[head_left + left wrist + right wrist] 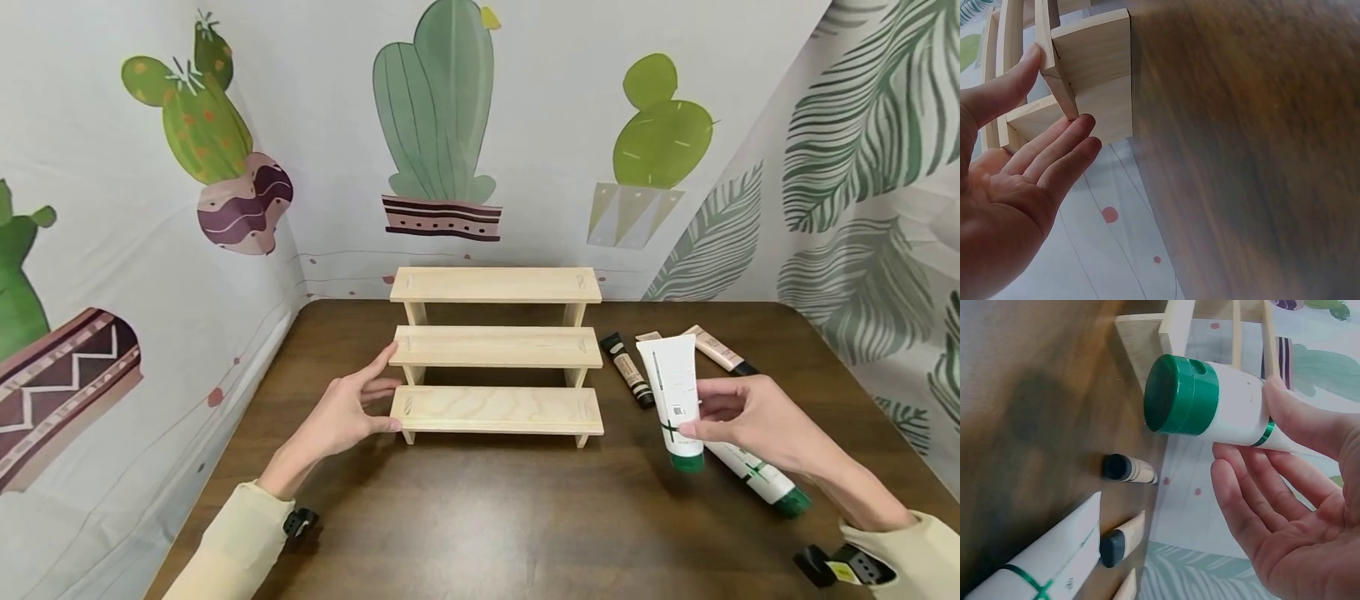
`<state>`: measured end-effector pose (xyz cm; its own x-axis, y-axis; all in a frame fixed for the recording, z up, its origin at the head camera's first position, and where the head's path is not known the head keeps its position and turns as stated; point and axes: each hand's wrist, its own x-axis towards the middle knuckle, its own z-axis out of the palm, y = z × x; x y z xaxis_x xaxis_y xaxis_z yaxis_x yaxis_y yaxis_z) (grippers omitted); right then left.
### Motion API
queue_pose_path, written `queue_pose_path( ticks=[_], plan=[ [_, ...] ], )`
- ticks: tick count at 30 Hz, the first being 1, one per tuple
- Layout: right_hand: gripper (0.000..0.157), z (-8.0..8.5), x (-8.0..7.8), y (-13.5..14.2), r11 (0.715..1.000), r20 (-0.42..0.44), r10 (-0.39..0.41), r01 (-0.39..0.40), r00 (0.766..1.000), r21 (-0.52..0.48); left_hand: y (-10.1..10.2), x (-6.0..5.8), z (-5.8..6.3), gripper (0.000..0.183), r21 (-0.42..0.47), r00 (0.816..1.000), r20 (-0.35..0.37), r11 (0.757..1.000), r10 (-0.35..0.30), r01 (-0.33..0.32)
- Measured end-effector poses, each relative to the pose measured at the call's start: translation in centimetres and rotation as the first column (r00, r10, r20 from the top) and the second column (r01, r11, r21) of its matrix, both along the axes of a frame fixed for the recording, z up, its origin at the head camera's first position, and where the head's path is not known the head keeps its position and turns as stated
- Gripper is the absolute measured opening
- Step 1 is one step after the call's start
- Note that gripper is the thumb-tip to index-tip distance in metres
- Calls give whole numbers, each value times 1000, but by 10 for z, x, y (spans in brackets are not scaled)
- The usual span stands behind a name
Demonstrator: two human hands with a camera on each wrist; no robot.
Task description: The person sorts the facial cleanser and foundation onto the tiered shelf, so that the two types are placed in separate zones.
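A three-tier pale wooden display stand rests on the table. My left hand holds its left end, the thumb at the lowest board's front corner and the index fingertip by the middle board. In the left wrist view, the thumb and other fingertips span one end board. To the right of the stand, my right hand pinches a white squeeze tube between thumb and fingers. Its green cap points down, above the table. A second white tube with a green cap lies beneath that hand.
Right of the stand lie a black-and-beige tube and a pale pink tube with a black cap. Another beige tube is mostly hidden behind the held one. A cactus-print cloth hangs behind the brown table.
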<state>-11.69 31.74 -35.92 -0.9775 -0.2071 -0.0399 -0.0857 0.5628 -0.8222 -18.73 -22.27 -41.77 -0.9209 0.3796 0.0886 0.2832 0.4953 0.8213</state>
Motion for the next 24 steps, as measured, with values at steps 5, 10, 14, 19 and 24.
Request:
queue_pose_path(
  ticks=[5, 10, 14, 19, 24],
  plan=[
    [53, 9, -2, -3, 1000, -48, -5, 5, 999, -12, 4, 0, -2, 118, 14, 1000, 13, 1000, -6, 5],
    [51, 17, -7, -13, 999, -119, -35, 38, 992, 25, 7, 0, -2, 118, 6, 1000, 13, 1000, -4, 4],
    [43, 23, -14, -25, 999, -184, -40, 44, 982, 13, 6, -1, -1, 119, -7, 1000, 0, 1000, 2, -2],
    [43, 33, -23, -40, 999, -234, -36, 34, 972, -11, 3, -1, -1, 119, -21, 1000, -14, 1000, 1, -1],
    [43, 44, -35, -57, 999, -263, -39, 34, 964, -24, -1, -1, 0, 120, -19, 1000, -18, 1000, 1, -1]
  ],
)
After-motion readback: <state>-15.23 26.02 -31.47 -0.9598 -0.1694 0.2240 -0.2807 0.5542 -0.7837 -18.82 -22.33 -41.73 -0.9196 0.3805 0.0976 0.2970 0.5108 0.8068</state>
